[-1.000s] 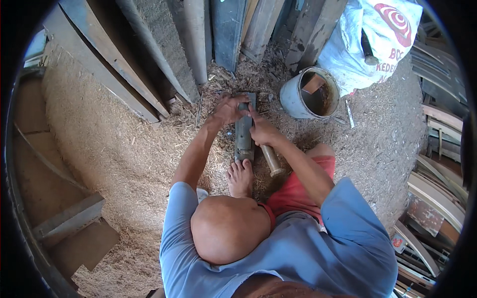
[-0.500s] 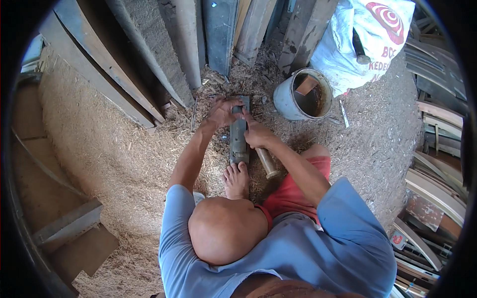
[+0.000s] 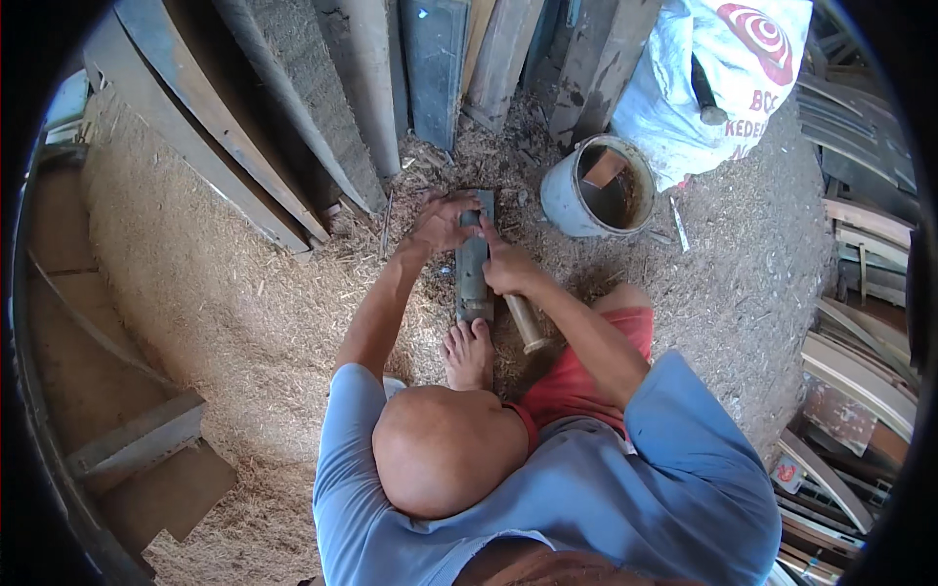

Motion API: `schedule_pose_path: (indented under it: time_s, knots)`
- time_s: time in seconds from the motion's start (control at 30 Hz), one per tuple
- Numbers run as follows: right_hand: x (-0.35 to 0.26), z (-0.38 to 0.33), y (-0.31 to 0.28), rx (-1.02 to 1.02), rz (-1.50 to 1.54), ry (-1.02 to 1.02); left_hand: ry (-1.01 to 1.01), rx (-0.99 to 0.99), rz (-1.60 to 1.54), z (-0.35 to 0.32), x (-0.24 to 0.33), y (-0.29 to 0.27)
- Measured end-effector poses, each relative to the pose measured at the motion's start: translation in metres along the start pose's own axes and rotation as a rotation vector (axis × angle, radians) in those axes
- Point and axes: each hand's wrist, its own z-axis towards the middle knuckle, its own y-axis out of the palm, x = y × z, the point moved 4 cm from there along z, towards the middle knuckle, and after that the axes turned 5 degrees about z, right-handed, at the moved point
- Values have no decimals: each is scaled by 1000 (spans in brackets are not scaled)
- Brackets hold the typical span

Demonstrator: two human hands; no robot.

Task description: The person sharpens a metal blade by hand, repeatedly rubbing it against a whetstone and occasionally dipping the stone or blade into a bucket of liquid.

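A long grey sharpening stone [image 3: 472,269] lies lengthwise before me on a narrow board [image 3: 477,311]. My bare left foot [image 3: 469,354] rests against the board's near end. My right hand [image 3: 510,269] is closed round a wooden-handled chisel [image 3: 528,327], its handle slanting back toward me and the index finger stretched forward along it. Over the stone's far part, my left hand [image 3: 445,222] has its fingers and thumb bent around the dark front end of the tool. The fingers hide most of the blade, so its exact contact with the stone cannot be seen.
A whitish bucket [image 3: 564,200] holding dark liquid and a reddish-brown block [image 3: 604,168] stands right of the stone. Behind it is a white sack [image 3: 674,107]. Planks [image 3: 433,73] lean at the back. Shavings [image 3: 254,322] cover the ground; curved wooden pieces [image 3: 855,376] are stacked far right.
The whole view has shifted very slightly. Both hands stay at the far part of the stone, with almost the same grip on the chisel.
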Motion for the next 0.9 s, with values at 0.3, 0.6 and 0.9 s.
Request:
schedule_pose_path:
  time_s: [0.3,0.6,0.9]
  knots:
    - [21,-78,48,-107,-60,82,96,89,-28,-98,39,49]
    - [6,-34,-28,184,243,-165,-87,406,54,-9,34,-59]
    - [-8,-76,15,-283,1076,-279,-449,231,-1605,-72,57,0]
